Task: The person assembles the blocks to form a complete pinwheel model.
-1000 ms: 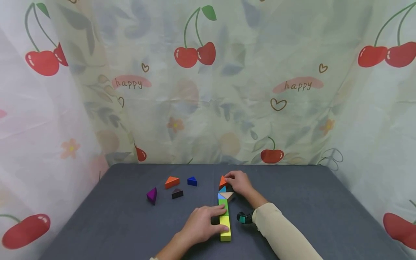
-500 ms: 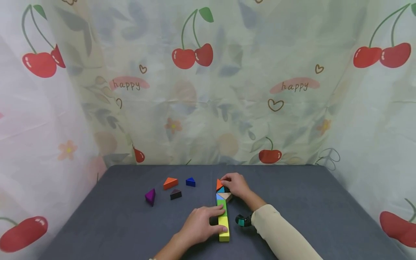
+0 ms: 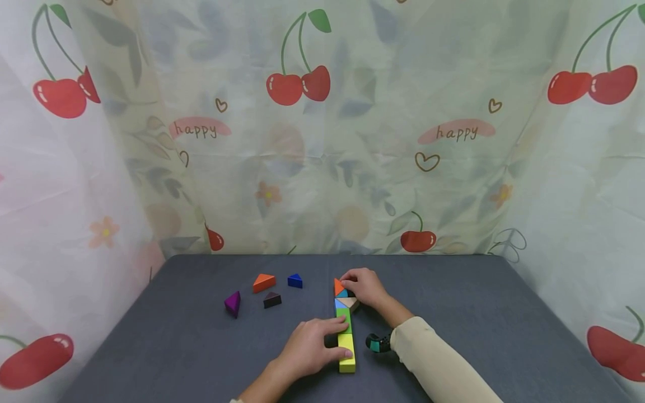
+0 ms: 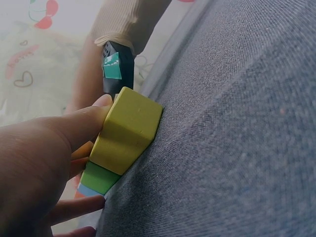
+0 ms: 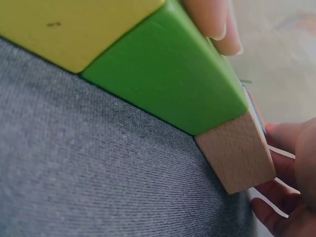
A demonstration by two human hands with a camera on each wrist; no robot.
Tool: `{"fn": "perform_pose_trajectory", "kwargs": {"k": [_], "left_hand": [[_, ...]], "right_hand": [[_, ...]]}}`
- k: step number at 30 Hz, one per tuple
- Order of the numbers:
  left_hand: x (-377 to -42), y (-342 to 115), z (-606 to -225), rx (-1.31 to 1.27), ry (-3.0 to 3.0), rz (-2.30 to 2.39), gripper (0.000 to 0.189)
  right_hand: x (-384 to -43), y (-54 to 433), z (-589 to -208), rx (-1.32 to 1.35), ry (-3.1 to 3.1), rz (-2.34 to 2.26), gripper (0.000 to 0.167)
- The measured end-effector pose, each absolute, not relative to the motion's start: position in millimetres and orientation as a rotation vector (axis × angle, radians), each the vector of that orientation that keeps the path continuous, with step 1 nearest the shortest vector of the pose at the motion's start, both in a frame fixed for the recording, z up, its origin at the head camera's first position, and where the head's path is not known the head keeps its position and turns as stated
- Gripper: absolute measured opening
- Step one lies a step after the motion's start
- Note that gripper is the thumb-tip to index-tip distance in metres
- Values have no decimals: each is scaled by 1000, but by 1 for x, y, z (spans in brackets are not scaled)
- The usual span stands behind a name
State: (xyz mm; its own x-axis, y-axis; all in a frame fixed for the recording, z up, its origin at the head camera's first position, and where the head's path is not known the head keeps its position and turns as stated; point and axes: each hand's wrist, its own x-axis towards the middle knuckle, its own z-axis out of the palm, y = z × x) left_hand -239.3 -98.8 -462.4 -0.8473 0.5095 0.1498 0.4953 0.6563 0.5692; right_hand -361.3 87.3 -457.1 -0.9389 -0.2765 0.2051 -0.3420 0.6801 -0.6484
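A row of coloured blocks runs away from me mid-table. Its near end is a yellow block (image 3: 346, 364), then a green block (image 3: 344, 323), a light blue triangle (image 3: 340, 304), a bare-wood triangle (image 3: 347, 303), a blue triangle (image 3: 344, 294) and an orange triangular block (image 3: 338, 286). My left hand (image 3: 309, 347) lies along the row's left side, thumb on the yellow block and a finger on the green one. At the far end my right hand (image 3: 367, 285) pinches the orange triangular block; its fingers partly hide a dark piece (image 3: 352, 294).
Left of the row lie loose triangular blocks: an orange one (image 3: 264, 282), a dark blue one (image 3: 295, 281), a dark brown one (image 3: 272, 300) and a purple one (image 3: 233, 304). A cherry-print cloth (image 3: 322, 168) hangs behind the grey table (image 3: 151, 347).
My right hand has brought the orange triangular block down towards me, against the blue triangle at the row's far end. My left hand keeps its place, and the view has shifted slightly.
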Motion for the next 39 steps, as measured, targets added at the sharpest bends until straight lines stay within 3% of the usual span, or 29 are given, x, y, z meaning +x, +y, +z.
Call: {"fn": "perform_pose_trajectory", "kwargs": {"k": [16, 27, 39], "left_hand": [[-238, -99, -462, 872, 2838, 962, 59], [-240, -100, -463, 901, 2856, 963, 60], [-240, -99, -462, 891, 2840, 967, 61]], "right_hand": [[-361, 87, -461, 518, -2792, 1104, 11], [-353, 81, -459, 515, -2747, 1178, 31], [-339, 92, -460, 447, -2658, 1178, 32]]}}
